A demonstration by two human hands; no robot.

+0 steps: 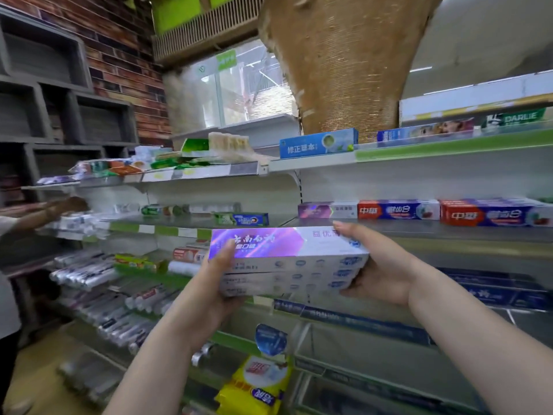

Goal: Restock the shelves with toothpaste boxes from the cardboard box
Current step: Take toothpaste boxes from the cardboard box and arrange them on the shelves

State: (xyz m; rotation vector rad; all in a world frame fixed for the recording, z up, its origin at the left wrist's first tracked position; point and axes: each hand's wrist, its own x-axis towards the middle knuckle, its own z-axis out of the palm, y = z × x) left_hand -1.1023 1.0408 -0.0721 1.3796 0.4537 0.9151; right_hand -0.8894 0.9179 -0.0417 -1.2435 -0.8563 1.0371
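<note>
I hold a stack of three purple-and-white toothpaste boxes [287,259] flat in front of the middle shelf [419,232]. My left hand [215,283] grips the stack's left end, thumb on the top box. My right hand [380,265] grips the right end, fingers curled over the top and underneath. A matching purple box [326,209] lies at the back of that shelf, beside red-and-blue toothpaste boxes [398,209]. The cardboard box is not in view.
Another person's arm [45,209] reaches onto the shelf at far left. The upper shelf [311,165] carries a blue box [318,143] and others. Lower shelves hold tubes [86,271] and dark blue boxes [493,292]. A yellow pack [257,387] hangs low.
</note>
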